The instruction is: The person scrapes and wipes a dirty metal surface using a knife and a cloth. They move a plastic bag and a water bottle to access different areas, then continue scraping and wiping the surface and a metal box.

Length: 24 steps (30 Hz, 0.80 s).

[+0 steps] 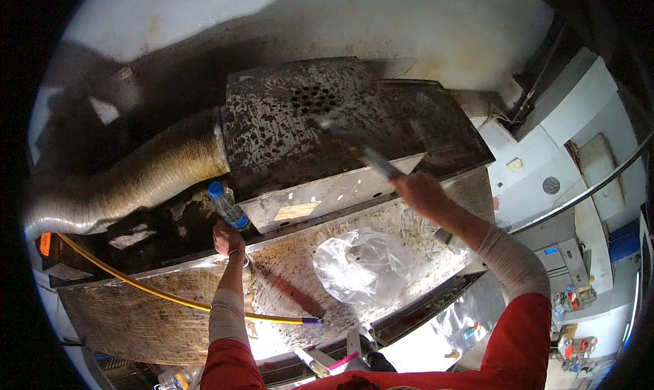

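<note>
My right hand is closed around the handle of a blurred flat tool, perhaps a brush or scraper, whose far end points at the grimy metal housing. That housing has a cluster of round holes. My left hand rests at the hood's upper edge, just below a clear plastic bottle with a blue cap; whether the fingers hold the bottle cannot be told. A clear plastic bag lies on the streaked metal hood between my arms. Red sleeves and whitish wraps cover my arms.
A ribbed metal duct joins the housing's left side. A yellow hose crosses the hood at left. Below the hood's front edge is a bright metal surface. Shelves with bottles and containers stand at far right.
</note>
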{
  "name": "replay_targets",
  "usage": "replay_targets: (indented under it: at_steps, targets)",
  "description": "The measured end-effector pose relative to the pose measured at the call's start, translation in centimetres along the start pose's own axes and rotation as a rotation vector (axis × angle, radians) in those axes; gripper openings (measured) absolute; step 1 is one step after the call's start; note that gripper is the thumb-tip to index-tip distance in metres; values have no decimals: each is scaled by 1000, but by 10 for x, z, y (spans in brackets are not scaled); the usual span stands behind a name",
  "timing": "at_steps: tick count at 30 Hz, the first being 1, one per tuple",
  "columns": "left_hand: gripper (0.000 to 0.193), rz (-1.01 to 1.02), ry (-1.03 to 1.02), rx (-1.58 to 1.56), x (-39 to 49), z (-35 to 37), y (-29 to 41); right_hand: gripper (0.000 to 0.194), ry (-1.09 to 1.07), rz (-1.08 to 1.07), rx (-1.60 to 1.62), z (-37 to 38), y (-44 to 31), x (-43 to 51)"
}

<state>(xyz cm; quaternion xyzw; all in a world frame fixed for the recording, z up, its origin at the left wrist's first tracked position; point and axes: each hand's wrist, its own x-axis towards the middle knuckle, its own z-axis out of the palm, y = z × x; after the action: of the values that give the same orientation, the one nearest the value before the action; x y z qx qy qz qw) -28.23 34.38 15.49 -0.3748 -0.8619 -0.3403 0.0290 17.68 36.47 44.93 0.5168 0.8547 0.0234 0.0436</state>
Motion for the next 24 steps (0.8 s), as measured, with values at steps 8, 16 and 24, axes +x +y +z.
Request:
replay_targets:
  at_steps: [8, 16, 24]
  targets:
    - [26, 81, 175, -112, 8, 11, -6, 27, 175, 458, 482, -4, 18, 49]
    - [25, -164, -295, 119, 8, -20, 18, 41, 83, 421, 580, -2, 11, 65]
    - [20, 59, -192, 252, 19, 20, -14, 33, -207, 180, -547, 9, 32, 96]
